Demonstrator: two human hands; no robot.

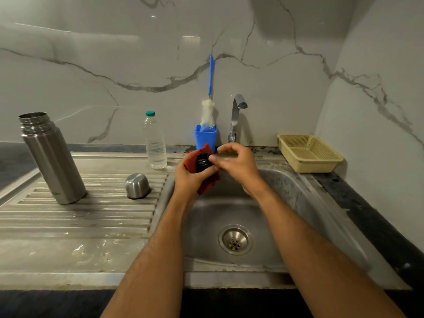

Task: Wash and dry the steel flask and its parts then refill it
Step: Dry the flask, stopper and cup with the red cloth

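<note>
The steel flask [51, 157] stands open, without its cap, on the left of the ribbed draining board [75, 216]. Its steel cup lid [137, 186] lies upside down to its right. Over the back of the sink [286, 203], my left hand [190, 177] grips a red cloth [207, 182] wrapped around the flask's black stopper [202, 162]. My right hand [236, 164] pinches the stopper's right side with curled fingers. Much of the stopper is hidden by cloth and fingers.
A clear water bottle [155, 143] with a teal cap stands behind the cup lid. A blue holder [205, 138] with a bottle brush [209, 111] sits beside the tap [236, 115]. A beige basket [307, 152] rests at the right.
</note>
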